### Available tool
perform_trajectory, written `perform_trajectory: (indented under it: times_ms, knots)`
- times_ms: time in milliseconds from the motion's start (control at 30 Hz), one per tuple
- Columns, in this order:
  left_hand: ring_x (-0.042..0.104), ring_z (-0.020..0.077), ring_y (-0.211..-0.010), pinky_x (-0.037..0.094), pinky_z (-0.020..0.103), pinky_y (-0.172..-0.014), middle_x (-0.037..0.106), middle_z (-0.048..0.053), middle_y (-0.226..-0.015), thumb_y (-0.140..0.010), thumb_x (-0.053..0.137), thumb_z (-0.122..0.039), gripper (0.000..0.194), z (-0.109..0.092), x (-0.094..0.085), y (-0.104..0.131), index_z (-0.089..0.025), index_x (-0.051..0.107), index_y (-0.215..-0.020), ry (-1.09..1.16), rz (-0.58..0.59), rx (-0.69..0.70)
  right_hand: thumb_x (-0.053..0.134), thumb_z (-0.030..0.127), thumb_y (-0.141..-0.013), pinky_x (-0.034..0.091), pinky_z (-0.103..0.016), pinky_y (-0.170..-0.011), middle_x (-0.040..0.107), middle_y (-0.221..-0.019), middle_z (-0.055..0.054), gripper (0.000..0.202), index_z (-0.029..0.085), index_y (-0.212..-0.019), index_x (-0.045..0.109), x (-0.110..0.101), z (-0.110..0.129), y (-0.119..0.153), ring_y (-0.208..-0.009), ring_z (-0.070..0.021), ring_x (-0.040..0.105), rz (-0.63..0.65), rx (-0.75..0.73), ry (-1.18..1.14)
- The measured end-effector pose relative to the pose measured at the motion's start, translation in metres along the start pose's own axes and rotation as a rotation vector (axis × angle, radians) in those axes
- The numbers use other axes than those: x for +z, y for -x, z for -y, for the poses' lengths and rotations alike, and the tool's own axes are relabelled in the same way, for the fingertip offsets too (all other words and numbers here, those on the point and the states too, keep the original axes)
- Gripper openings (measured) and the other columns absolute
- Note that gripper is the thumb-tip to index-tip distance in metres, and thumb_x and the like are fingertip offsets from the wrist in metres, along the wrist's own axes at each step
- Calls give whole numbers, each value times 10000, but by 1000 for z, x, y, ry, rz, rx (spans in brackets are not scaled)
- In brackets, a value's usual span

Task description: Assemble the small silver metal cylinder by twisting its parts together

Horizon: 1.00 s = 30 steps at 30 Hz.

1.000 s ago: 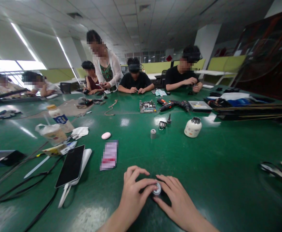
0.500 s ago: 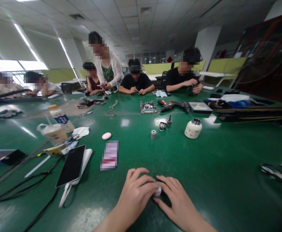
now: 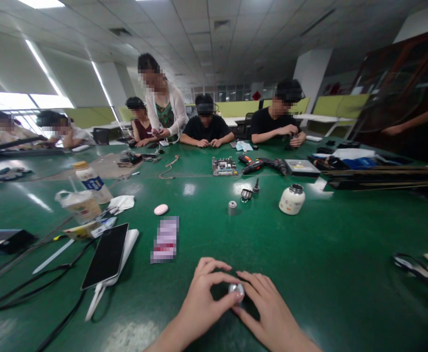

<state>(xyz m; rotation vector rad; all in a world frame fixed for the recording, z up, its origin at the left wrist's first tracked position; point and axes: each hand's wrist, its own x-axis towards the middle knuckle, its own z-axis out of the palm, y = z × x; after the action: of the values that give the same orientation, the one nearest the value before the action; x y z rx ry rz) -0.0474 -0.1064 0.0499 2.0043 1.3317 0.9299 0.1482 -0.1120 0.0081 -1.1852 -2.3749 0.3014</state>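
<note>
Low over the green table (image 3: 320,264), a small shiny silver round piece (image 3: 236,291) sits between my two hands. My left hand (image 3: 208,288) has its thumb and forefinger closed about it, the other fingers curved above. From the other side, my right hand (image 3: 259,300) grips it with thumb and fingertips. Fingers partly cover the piece, so its exact kind is unclear. Farther off stand a small grey metal cylinder (image 3: 232,209), a metal cap with a ring (image 3: 246,196), a dark pointed part (image 3: 256,186) and a cream bottle (image 3: 291,200) without its lid.
To the left lie a purple banknote-like paper (image 3: 166,239), a pink oval object (image 3: 161,209), a phone (image 3: 106,256) with a white cable, and black cords. Beyond are a circuit board (image 3: 224,166) and power drills (image 3: 252,165). Several people sit or stand across the table.
My left thumb has come into view on the front of the silver piece, and the fingers have shifted around it. A person's arm has appeared at the far right.
</note>
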Motion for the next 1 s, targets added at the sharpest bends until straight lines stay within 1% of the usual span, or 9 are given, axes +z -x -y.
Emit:
perform_trajectory:
  times_ms: [100, 233, 367, 500, 567, 633, 700, 833, 1000]
  knots:
    - [525, 244, -1096, 437, 439, -977, 663, 33, -1099, -761, 778, -260, 149, 5, 2, 0, -346, 775, -883, 42, -11, -3, 624, 291, -879, 485, -484, -981, 619, -1286, -90, 338, 238, -1210, 583, 0, 0, 0, -1152, -280, 582, -1, -7, 3]
    - [523, 251, -1070, 451, 447, -947, 665, 46, -1059, -777, 766, -262, 107, 6, 5, 1, -341, 782, -848, 46, -57, 39, 628, 300, -875, 501, -456, -960, 630, -1271, -79, 345, 257, -1214, 585, 1, -1, 0, -1135, -269, 595, -21, -25, 0]
    - [518, 258, -1042, 461, 449, -917, 668, 56, -1008, -808, 735, -289, 78, 11, 2, -1, -320, 778, -866, 4, -182, 71, 627, 313, -873, 499, -451, -956, 629, -1277, -84, 371, 254, -1236, 575, 2, -2, 0, -1126, -272, 598, -24, -24, 6]
    - [519, 266, -1026, 443, 475, -919, 676, 55, -999, -816, 721, -348, 108, 35, -1, -5, -338, 779, -906, -165, -318, 10, 642, 337, -854, 494, -441, -961, 630, -1287, -87, 386, 237, -1223, 586, 5, -6, 1, -1117, -277, 605, -38, -41, 31]
    - [522, 285, -1018, 436, 494, -897, 689, 54, -993, -762, 768, -354, 98, 50, 1, -6, -351, 789, -858, -285, -336, -44, 664, 332, -830, 502, -419, -948, 639, -1280, -79, 396, 236, -1208, 597, 8, -9, 0, -1100, -272, 616, -40, -52, 43]
    - [518, 311, -1037, 426, 513, -871, 701, 53, -1006, -728, 789, -372, 96, 61, 4, -5, -362, 794, -824, -391, -317, -116, 699, 343, -795, 518, -400, -919, 664, -1247, -68, 388, 238, -1161, 627, 11, -12, -1, -1060, -269, 636, -46, -54, 52]
    - [498, 333, -1093, 400, 527, -878, 692, 46, -1091, -737, 776, -380, 119, 67, 7, -4, -388, 787, -855, -461, -297, -144, 724, 363, -770, 526, -393, -900, 682, -1219, -57, 366, 243, -1109, 653, 14, -15, -3, -1030, -266, 650, -58, -46, 58]
    - [468, 360, -1147, 374, 545, -886, 660, 35, -1194, -746, 760, -378, 156, 67, 8, -3, -429, 772, -893, -521, -286, -163, 733, 341, -757, 519, -389, -913, 675, -1236, -51, 387, 246, -1122, 647, 17, -17, -4, -1045, -265, 646, -49, -56, 73]
    - [481, 342, -1118, 390, 539, -882, 667, 40, -1155, -767, 750, -365, 112, 65, 7, -3, -412, 780, -864, -483, -308, -121, 707, 365, -785, 503, -391, -934, 673, -1239, -53, 371, 244, -1132, 651, 15, -13, -3, -1060, -265, 637, -50, -19, 37]
